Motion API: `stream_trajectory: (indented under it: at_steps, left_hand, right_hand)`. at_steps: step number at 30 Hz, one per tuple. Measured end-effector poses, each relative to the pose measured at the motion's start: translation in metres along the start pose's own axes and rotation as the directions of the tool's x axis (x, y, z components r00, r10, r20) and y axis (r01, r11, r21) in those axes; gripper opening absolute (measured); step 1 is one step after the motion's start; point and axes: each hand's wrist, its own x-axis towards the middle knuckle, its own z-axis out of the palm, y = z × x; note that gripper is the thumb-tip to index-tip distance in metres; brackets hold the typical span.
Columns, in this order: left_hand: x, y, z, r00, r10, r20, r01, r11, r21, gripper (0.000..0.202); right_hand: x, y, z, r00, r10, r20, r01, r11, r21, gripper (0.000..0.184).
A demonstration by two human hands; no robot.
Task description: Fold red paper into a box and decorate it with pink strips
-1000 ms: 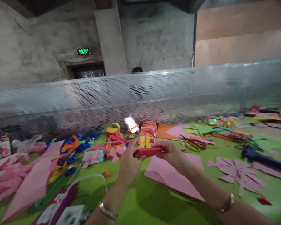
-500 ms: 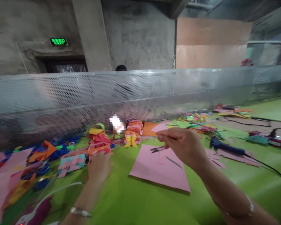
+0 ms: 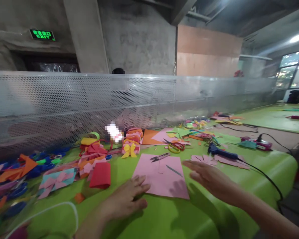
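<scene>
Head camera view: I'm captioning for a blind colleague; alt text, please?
A person's bare left hand is at the near-left edge of a flat pink paper sheet on a green table, the right hand off its right edge. Dark-bladed snips and a slim grey strip lie on the sheet; a folded red paper piece lies left, a dark blue corded tool right.

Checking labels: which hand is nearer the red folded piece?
Left. The left hand is right of the red folded piece, toward the camera; the right hand is farther, by the right edge of the pink sheet.
</scene>
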Motion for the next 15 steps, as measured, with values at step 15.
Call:
stream_trajectory:
  at_steps: [15]
  left_hand:
    - [-0.009, 0.011, 0.001, 0.997, -0.064, 0.053, 0.058, 0.993, 0.098, 0.056]
  right_hand:
    - [0.034, 0.045, 0.026, 0.967, -0.017, 0.252, 0.109, 0.928, -0.355, 0.053]
